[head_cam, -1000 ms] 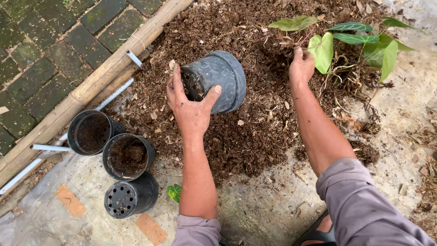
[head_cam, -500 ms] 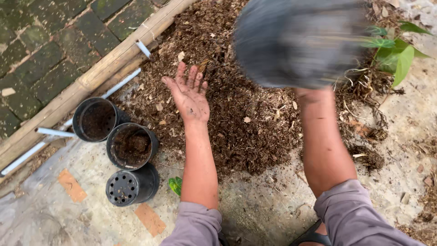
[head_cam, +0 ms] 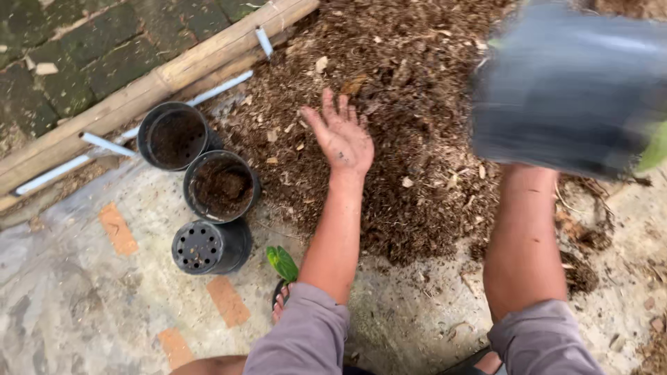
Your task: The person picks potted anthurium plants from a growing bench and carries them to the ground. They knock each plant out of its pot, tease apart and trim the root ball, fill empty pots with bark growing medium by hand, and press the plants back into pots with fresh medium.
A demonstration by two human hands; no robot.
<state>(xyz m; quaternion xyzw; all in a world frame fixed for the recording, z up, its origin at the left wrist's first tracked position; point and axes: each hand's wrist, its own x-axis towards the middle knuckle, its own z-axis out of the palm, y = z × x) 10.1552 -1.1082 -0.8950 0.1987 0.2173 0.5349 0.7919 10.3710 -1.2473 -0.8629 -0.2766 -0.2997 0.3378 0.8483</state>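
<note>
A: Status vs. a sec ago?

B: Grey plastic pot [head_cam: 577, 90] is off the mulch heap [head_cam: 417, 139] and up close to the cam, far right, heavily blurred. It was lying on its side on the heap under the left hand; now it's on the right side. Judgement: pot is lifted clear of the pile, so handling has passed across from left to right.

A: Hands?

B: Left hand [head_cam: 342, 135]: flat open, fingers spread, palm up, empty, hovering just over the heap. Right hand: hidden behind the pot, only the forearm shows below it. Presumably gripping the pot, but can't tell how.

A: Surroundings?

B: Three black pots [head_cam: 208, 191] near left on concrete, two upright w/ soil, one tipped. Bamboo rail [head_cam: 160, 76] far left.
</note>
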